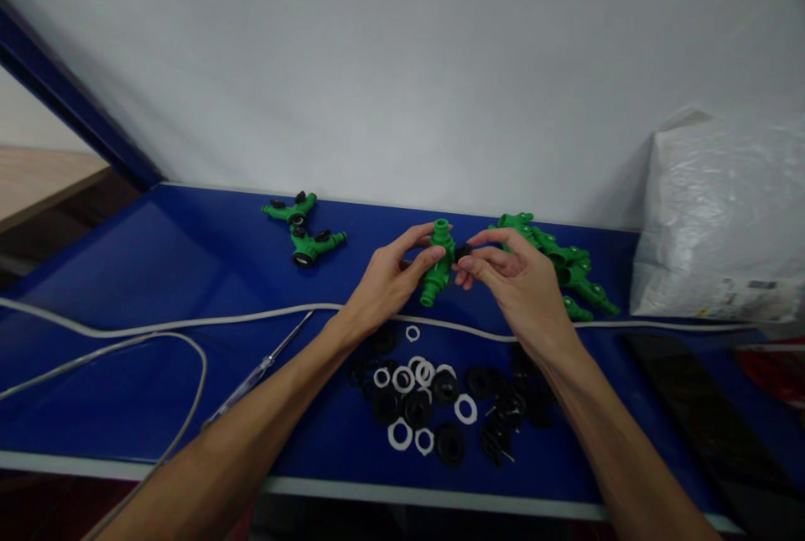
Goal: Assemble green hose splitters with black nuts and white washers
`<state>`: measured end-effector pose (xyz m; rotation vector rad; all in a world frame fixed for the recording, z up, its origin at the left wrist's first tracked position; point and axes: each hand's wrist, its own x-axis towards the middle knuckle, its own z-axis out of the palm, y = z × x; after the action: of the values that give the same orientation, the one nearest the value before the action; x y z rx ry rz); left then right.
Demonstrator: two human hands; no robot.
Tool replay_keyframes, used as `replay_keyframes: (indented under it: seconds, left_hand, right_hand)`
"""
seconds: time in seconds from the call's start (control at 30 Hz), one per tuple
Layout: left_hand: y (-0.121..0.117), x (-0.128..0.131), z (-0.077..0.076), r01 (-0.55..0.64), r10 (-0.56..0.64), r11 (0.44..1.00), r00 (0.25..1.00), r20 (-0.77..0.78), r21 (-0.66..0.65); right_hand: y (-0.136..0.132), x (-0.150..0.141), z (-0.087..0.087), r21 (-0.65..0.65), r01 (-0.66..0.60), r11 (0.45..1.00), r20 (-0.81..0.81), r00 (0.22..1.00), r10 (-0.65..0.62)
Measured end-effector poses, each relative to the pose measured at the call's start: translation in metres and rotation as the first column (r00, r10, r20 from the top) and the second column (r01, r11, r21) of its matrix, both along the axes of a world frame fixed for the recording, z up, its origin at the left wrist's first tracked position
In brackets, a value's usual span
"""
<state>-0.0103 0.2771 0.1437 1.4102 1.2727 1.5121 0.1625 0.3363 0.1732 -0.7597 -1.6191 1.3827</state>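
Fingers [418,234] of the left hand [391,274] closed on a green pipe [435,281], right hand [527,281] pinching a small black bit [464,251] beside it, white rings [465,421] on blue worktop [189,252]

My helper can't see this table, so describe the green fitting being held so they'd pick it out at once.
Find the blue table, then the two arms over it. The left grip pinches the green fitting while the right grip holds a small black part at its side. Only this one is held; other green fittings lie on the table.
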Motion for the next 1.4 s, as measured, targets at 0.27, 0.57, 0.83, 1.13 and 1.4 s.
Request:
replay_keyframes:
  seconds: [0.27, 0.57, 0.83, 1.13, 1.4]
  left_hand:
    - [-0.002, -0.002, 0.002, 0.050, -0.046, 0.997, 0.997, -0.065, 0.064]
    - [-0.007, -0.001, 0.009, 0.179, -0.163, 0.973, 0.980, -0.115, 0.144]
    - [-0.007, -0.001, 0.009, 0.165, -0.121, 0.974, 0.956, -0.266, 0.153]
    - [-0.009, 0.008, 0.007, 0.186, -0.184, 0.982, 0.981, -0.066, 0.025]
    - [-0.003, 0.015, 0.004, 0.101, -0.089, 0.993, 0.979, 0.181, -0.059]
  right_hand:
    - [-0.004, -0.001, 0.003, -0.034, 0.006, 0.999, -0.013, 1.000, -0.006]
    - [-0.004, 0.004, 0.006, -0.395, -0.079, 0.915, -0.113, 0.993, 0.037]
    - [-0.003, 0.002, 0.002, -0.473, -0.093, 0.876, -0.138, 0.990, 0.030]
    - [-0.011, -0.003, 0.002, -0.346, -0.055, 0.936, -0.110, 0.994, 0.018]
    - [-0.006, 0.000, 0.005, -0.170, -0.137, 0.976, 0.041, 0.988, 0.146]
